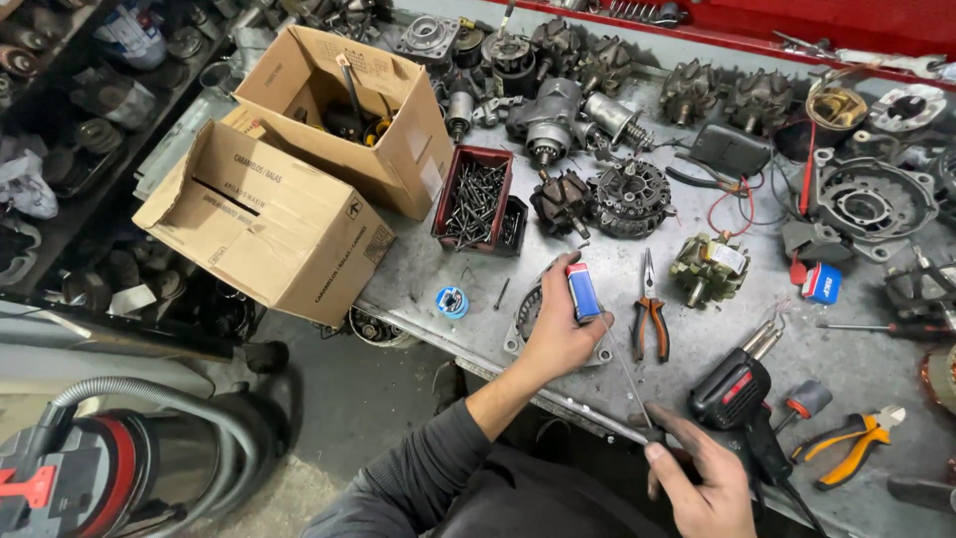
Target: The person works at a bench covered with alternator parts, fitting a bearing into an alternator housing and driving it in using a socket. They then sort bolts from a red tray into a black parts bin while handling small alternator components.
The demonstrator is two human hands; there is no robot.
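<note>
Near the lower middle of the frame, the left hand (560, 334) grips a small blue, red and white tube (583, 291), fingers closed round it, held upright over a round metal housing (526, 311) at the near edge of the grey workbench (876, 364); lower right, the right hand (703, 474) pinches the dark handle of a thin screwdriver (629, 377), whose shaft slants up towards the tube; just right of that hand lies a black soldering gun (738, 391); above it, orange-handled pliers (648, 317) lie flat; a red tray of screws (475, 199) sits at upper centre, beside two open cardboard boxes (319, 159) at upper left; a small blue spool (451, 301) lies left of the housing.
</note>
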